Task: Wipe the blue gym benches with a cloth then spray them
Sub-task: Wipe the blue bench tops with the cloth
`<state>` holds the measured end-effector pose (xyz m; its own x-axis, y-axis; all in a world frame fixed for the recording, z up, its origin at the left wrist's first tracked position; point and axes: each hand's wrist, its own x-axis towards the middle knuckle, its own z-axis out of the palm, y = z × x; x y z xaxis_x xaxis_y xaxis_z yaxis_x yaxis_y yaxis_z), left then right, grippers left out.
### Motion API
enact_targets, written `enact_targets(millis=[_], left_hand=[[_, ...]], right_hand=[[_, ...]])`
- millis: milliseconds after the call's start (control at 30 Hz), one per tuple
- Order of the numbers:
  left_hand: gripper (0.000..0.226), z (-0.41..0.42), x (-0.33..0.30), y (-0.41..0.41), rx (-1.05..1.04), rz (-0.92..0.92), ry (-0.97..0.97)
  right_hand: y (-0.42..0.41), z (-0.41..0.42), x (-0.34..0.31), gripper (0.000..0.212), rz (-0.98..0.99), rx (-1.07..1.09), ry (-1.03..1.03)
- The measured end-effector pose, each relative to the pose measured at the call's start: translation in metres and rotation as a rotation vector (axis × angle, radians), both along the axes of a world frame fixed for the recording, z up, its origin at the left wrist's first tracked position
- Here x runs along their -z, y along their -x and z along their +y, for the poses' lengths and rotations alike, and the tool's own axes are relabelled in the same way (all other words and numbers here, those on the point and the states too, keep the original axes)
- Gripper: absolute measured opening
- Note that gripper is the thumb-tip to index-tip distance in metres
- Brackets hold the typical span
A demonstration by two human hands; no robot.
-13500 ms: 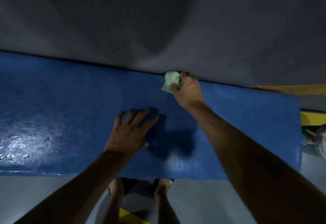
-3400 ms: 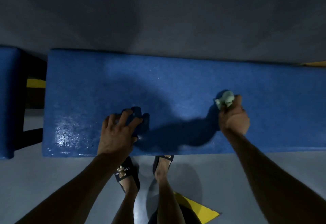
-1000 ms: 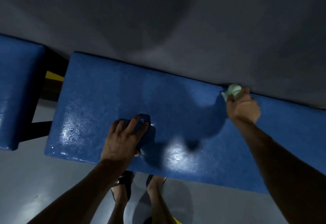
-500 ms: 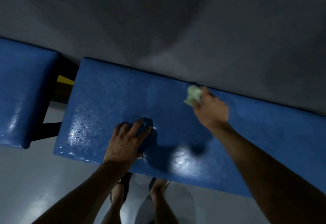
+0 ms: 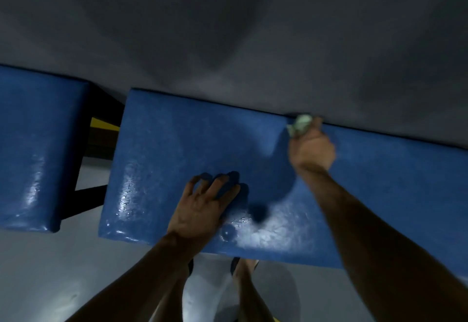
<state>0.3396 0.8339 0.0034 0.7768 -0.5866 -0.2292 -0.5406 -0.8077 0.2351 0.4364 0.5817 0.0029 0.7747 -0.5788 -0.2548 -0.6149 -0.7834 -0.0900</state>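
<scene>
A long blue padded bench (image 5: 192, 144) runs across the view, its surface wet and shiny near the front edge. My right hand (image 5: 311, 149) grips a crumpled pale green cloth (image 5: 300, 124) and presses it on the bench's far edge, against the grey wall. My left hand (image 5: 202, 207) lies flat on the bench near the front edge, fingers spread, holding nothing. A second blue bench (image 5: 35, 144) stands to the left, separated by a gap.
A grey wall (image 5: 228, 30) rises right behind the benches. A black frame with a yellow part (image 5: 101, 124) shows in the gap between them. My feet (image 5: 243, 268) stand on the grey floor (image 5: 50, 271) below the front edge.
My right hand with the cloth has swept to the right along the bench's far edge. The view has shifted slightly right. My left hand stays planted.
</scene>
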Motion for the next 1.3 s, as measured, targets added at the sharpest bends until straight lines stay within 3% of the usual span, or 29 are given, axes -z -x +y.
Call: enact_targets(millis=[133,233,300,433,600,667,767,900,933,967,1033,1100,1167,1233,1300], left_hand=[[0.068,0.042,-0.006,-0.027,0.031,-0.067,0.033],[0.07,0.081,-0.013,-0.053,-0.084,-0.075,-0.081],[0.076,0.102,-0.015,-0.065,-0.133,-0.032,-0.154],[0.074,0.116,-0.011,-0.072,-0.118,0.06,-0.166],[0.072,0.116,-0.007,-0.069,-0.134,0.068,-0.164],[0.072,0.117,-0.007,-0.071,-0.131,0.064,-0.156],[0.073,0.115,-0.009,-0.073,-0.13,0.068,-0.15],[0.073,0.115,-0.008,-0.073,-0.124,0.059,-0.13],[0.073,0.116,-0.008,-0.074,-0.121,0.054,-0.124],[0.072,0.117,-0.007,-0.074,-0.116,0.049,-0.118],[0.072,0.119,-0.007,-0.075,-0.106,0.042,-0.112],[0.072,0.119,-0.006,-0.075,-0.107,0.035,-0.113],[0.072,0.118,-0.005,-0.074,-0.108,0.033,-0.112],[0.071,0.118,-0.004,-0.073,-0.106,0.038,-0.117],[0.07,0.119,-0.003,-0.073,-0.101,0.037,-0.125]], right_hand=[[-0.018,0.108,-0.001,0.04,-0.136,-0.391,0.035],[-0.02,0.095,-0.008,0.037,-0.03,-0.544,0.022],[-0.015,0.053,-0.007,0.041,0.022,-0.436,0.035],[0.0,-0.013,-0.014,0.053,0.034,0.036,0.067],[-0.019,0.06,-0.004,0.055,-0.04,0.244,-0.045],[-0.03,0.111,-0.001,0.064,-0.049,0.108,-0.072],[-0.033,0.163,-0.007,0.054,-0.039,-0.256,-0.119],[-0.016,0.128,-0.013,0.042,-0.084,-0.739,-0.081],[-0.009,0.104,-0.009,0.042,-0.109,-0.768,-0.02],[-0.002,0.077,-0.005,0.046,-0.13,-0.712,0.037],[0.01,0.029,-0.002,0.058,-0.098,-0.369,0.095],[0.02,0.006,-0.004,0.054,-0.009,0.008,0.086],[0.021,0.021,-0.004,0.05,-0.027,0.242,0.032],[0.011,0.067,-0.001,0.054,-0.09,0.335,-0.049],[0.006,0.124,0.006,0.06,-0.192,0.193,-0.025]])
